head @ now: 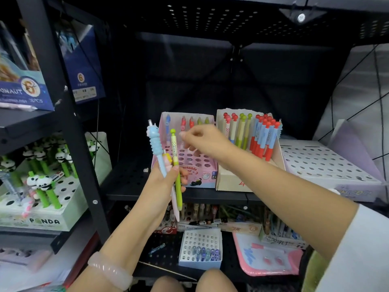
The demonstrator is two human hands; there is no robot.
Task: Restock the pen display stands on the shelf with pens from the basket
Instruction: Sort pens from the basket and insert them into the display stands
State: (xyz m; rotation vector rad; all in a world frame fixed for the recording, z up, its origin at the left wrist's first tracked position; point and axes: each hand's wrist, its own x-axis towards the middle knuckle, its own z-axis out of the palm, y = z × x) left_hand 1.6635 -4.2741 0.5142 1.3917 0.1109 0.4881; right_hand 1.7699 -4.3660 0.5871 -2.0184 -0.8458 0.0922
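Pens [168, 159] stand bunched in the left hand [166, 175], which grips them low on the barrels in front of the pink stand [200, 165]: a blue one with a ribbed character top, a lime-green one with a ball cap, and a pale pink one partly hidden between them. The right hand [202, 140] hangs above the pink stand with thumb and fingertips drawn together; it is blurred, and I cannot tell whether it pinches anything. It covers part of the stand's rear row, where a few blue, red and green pens stand against the back panel, while most of the front holes are bare.

Just beside it on the right sits the beige stand [231, 182], crowded with red-capped and green-capped pens. Further right lies a white perforated stand [328, 163], its holes unfilled. A black upright post [69, 114] divides this bay from the left one, where a panda stand [52, 209] holds green panda-topped pens below blue boxes [31, 89]. On the lower shelf sit a small white tray [200, 247] with blue-tipped items and a pink board [269, 256]. A pale bracelet [109, 270] circles the left wrist. No basket shows in this view.
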